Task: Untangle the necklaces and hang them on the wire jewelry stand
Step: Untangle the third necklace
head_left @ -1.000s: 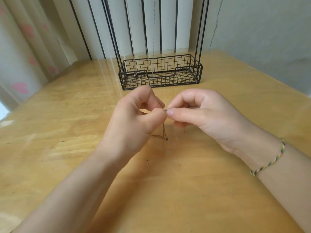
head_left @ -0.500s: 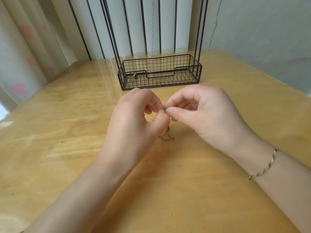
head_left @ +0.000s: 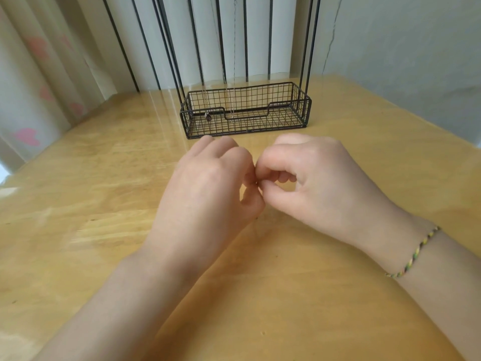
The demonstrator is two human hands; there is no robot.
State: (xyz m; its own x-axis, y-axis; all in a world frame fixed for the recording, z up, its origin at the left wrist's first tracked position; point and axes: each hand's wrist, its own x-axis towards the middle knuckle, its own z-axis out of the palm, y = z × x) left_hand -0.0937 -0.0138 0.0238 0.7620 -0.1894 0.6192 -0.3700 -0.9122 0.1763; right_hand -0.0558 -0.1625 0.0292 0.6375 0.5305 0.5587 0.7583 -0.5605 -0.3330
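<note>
Hiding nearly all of the necklace [head_left: 257, 182] inside the pinch, and showing only a dark speck where the fingertips meet. Covering any loose length of it behind the left hand [head_left: 208, 188]. Losing the upright rods of the wire jewelry stand [head_left: 246, 110] past the top of the picture, so not showing where the hung chains [head_left: 234, 48] are fastened. Barely making out those thin chains dropping into the stand's basket, with a small dark pendant [head_left: 208, 116] near its left end.

Keeping the necklace between the two hands, over the middle of the tabletop [head_left: 104, 178]. Staying just in front of the stand, which is near the far edge, and not touching it.

Curling every finger of the left hand and pressing thumb and forefinger together on the speck. Curling the right hand [head_left: 317, 183] likewise and pinching the same spot from the other side, with the fingertips of both hands touching. Wearing a braided bracelet [head_left: 413, 252] on the right wrist.
</note>
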